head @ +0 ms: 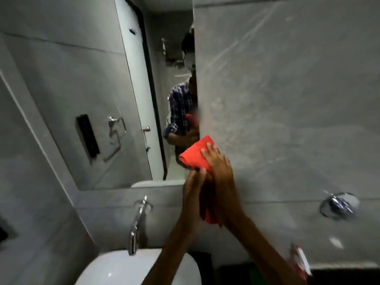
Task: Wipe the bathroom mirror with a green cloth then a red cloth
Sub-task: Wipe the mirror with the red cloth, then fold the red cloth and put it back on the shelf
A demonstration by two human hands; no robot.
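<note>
Stage: red cloth (196, 154) in use, so 2nd pass; green pass prob. done
Hands: left hand (193, 194) + right hand (220, 175) together, both clamped on cloth
Mirror (92, 89): cloth at its right edge, above hands; rest to left prob. unwiped

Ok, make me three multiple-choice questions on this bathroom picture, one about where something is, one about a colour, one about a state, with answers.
1. Where is the tap?
A. Above the white basin
B. On the door
C. Right of the hands

2. What colour is the cloth?
A. Green
B. Red
C. White

3. How is the cloth held?
A. Lying in the basin
B. Draped on the tap
C. Gripped by both hands at the mirror edge

Answers: 1 A, its spout hangs over the basin; 2 B, plainly red; 3 C, the left hand and right hand both close on it.
</note>
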